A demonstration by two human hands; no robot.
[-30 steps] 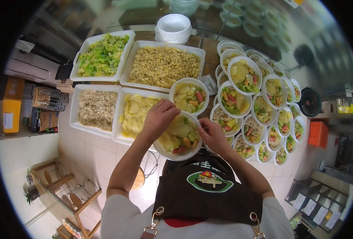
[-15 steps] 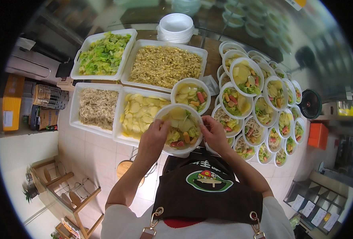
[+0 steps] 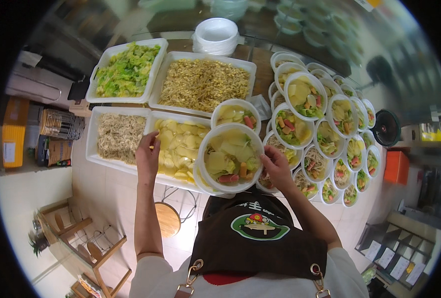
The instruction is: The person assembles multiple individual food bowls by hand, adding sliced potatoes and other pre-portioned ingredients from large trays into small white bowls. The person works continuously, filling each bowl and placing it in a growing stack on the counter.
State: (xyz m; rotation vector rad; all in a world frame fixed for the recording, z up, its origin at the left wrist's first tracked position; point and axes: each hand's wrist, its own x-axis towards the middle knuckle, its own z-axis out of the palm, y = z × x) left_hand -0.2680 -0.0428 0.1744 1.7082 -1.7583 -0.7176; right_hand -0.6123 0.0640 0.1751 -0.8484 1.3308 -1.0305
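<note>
My right hand (image 3: 276, 168) grips the right rim of a round white plastic bowl (image 3: 203, 171), lifted and tilted in front of my apron. In the bowl lie potato slices (image 3: 218, 161), lettuce and pieces of sausage (image 3: 228, 178). My left hand (image 3: 148, 155) is off the bowl, at the left edge of a white tray of pale yellow potato slices (image 3: 178, 144). Its fingers are loosely bent and apart, with nothing visible in them. Another filled bowl (image 3: 236, 115) stands just behind the held one. Part of a further white rim shows beneath the held bowl.
Trays of shredded pale strands (image 3: 121, 136), chopped lettuce (image 3: 128, 69) and bean sprouts (image 3: 200, 84) stand left and behind. Many filled bowls (image 3: 300, 97) are stacked at right. Empty white bowls (image 3: 215, 35) are piled at the back. A wooden stool (image 3: 167, 219) is below.
My left hand has let go of the bowl and moved left to the potato tray's edge. The bowl, still in my right hand, has shifted slightly right and tilted.
</note>
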